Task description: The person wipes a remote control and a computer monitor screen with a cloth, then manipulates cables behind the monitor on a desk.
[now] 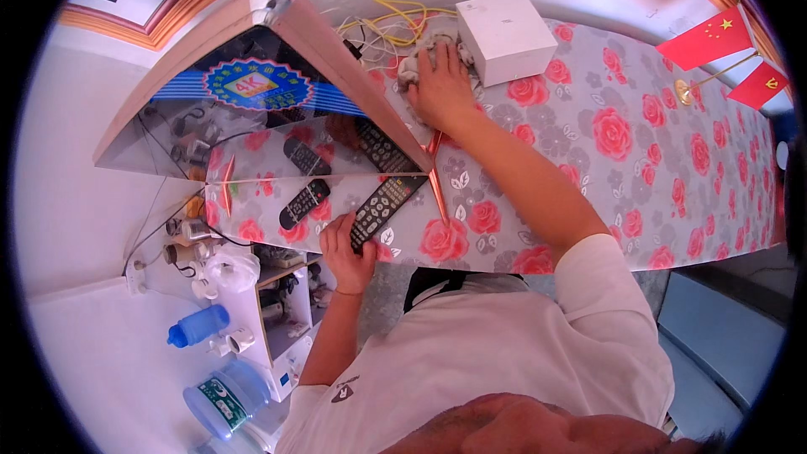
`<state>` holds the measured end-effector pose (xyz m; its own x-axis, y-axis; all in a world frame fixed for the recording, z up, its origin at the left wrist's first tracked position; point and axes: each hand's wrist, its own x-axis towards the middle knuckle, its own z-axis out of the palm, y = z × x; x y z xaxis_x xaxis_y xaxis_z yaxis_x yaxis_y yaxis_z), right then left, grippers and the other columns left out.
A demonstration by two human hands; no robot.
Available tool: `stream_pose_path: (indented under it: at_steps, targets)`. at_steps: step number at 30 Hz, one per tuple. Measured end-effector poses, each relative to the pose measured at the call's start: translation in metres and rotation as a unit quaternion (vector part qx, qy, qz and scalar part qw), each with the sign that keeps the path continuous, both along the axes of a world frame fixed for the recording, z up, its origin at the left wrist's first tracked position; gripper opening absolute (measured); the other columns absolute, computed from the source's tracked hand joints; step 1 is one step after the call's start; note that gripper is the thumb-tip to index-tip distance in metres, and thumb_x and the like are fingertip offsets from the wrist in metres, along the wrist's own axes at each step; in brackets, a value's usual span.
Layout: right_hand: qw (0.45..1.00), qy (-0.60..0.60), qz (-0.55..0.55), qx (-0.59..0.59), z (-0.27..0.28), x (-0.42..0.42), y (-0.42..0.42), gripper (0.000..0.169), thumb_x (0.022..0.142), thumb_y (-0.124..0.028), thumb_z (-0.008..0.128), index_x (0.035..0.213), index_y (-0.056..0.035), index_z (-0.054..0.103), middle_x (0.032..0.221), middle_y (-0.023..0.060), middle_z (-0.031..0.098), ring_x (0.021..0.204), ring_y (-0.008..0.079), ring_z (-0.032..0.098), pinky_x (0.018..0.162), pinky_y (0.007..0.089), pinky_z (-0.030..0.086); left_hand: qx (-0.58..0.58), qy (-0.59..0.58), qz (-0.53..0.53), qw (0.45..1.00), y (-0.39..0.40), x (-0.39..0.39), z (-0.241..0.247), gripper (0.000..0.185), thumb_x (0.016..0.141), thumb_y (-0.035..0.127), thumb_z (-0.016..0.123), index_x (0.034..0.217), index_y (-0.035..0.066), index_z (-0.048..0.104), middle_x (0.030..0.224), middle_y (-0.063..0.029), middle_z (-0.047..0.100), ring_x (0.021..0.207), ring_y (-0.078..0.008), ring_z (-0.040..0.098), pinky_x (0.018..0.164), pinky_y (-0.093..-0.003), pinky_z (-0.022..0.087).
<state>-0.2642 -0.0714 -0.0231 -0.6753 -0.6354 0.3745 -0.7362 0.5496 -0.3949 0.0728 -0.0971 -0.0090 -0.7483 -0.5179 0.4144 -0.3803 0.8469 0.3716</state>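
My right hand [444,88] presses down on a crumpled grey-and-white cloth [413,69], beside a white box [507,38] near the wall. My left hand [347,253] rests at the table's front edge, its fingers touching the lower end of a long black remote control [386,205]; whether it grips the remote is unclear. A smaller black remote [304,203] lies to the left. Both remotes reflect in the screen of a television [252,107], which stands on copper-coloured legs [438,192]. Beneath everything spreads a rose-patterned tablecloth [567,120].
Yellow and white cables [394,28] lie behind the television. Two small red flags [709,38] stand at the right. Below left are a shelf unit [277,340], a blue bottle [200,326], a white mug [240,340] and a large water jug [227,397].
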Motion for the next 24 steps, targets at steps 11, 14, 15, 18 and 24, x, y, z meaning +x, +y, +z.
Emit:
stream_pose_path:
  at_steps: [11, 14, 15, 18, 24]
  targets:
    - [0.995, -0.069, -0.014, 0.07, 0.0, -0.023, -0.02, 0.07, 0.093, -0.036, 0.053, 0.147, 0.0053, 0.037, 0.155, 0.0306, 0.03, 0.148, 0.0423, 0.026, 0.119, 0.0509, 0.024, -0.001, -0.01, -0.007, 1.0, -0.001, 0.0, -0.002, 0.052, 0.071, 0.006, 0.06, 0.123, -0.001, 0.059, 0.119, -0.0218, 0.06, 0.108, -0.0407, 0.054, 0.1, -0.0488, 0.041]
    - [0.989, -0.068, 0.048, 0.124, 0.008, -0.003, -0.001, 0.065, 0.094, -0.034, 0.052, 0.145, 0.0046, 0.04, 0.155, 0.0292, 0.033, 0.147, 0.0416, 0.028, 0.118, 0.0502, 0.027, -0.023, -0.008, -0.001, 1.0, -0.003, 0.0, -0.007, 0.051, 0.072, 0.012, 0.062, 0.122, -0.001, 0.061, 0.116, -0.0203, 0.061, 0.104, -0.0395, 0.056, 0.096, -0.0479, 0.043]
    - [0.985, -0.076, 0.065, 0.139, 0.015, 0.005, 0.004, 0.063, 0.094, -0.034, 0.052, 0.144, 0.004, 0.041, 0.154, 0.0283, 0.034, 0.146, 0.0415, 0.029, 0.117, 0.0506, 0.029, -0.021, -0.007, -0.002, 1.0, -0.002, 0.0, -0.006, 0.051, 0.072, 0.012, 0.062, 0.122, -0.001, 0.061, 0.116, -0.0204, 0.061, 0.104, -0.0395, 0.056, 0.096, -0.0479, 0.043]
    - [0.979, -0.09, 0.107, 0.151, 0.017, 0.022, 0.011, 0.06, 0.095, -0.032, 0.052, 0.144, 0.002, 0.043, 0.154, 0.0265, 0.035, 0.146, 0.0406, 0.03, 0.116, 0.0501, 0.032, -0.016, -0.007, -0.006, 1.0, -0.002, -0.001, -0.004, 0.05, 0.073, 0.011, 0.062, 0.121, -0.001, 0.06, 0.116, -0.0206, 0.061, 0.104, -0.0397, 0.056, 0.096, -0.048, 0.042]
    - [0.983, -0.078, 0.101, 0.129, 0.011, 0.007, 0.002, 0.056, 0.095, -0.029, 0.053, 0.141, 0.0007, 0.046, 0.154, 0.0253, 0.037, 0.146, 0.0382, 0.031, 0.116, 0.0486, 0.032, -0.007, -0.011, -0.008, 1.0, -0.002, 0.002, -0.004, 0.051, 0.073, 0.01, 0.062, 0.122, -0.001, 0.06, 0.117, -0.0207, 0.06, 0.106, -0.0397, 0.055, 0.097, -0.0481, 0.042]
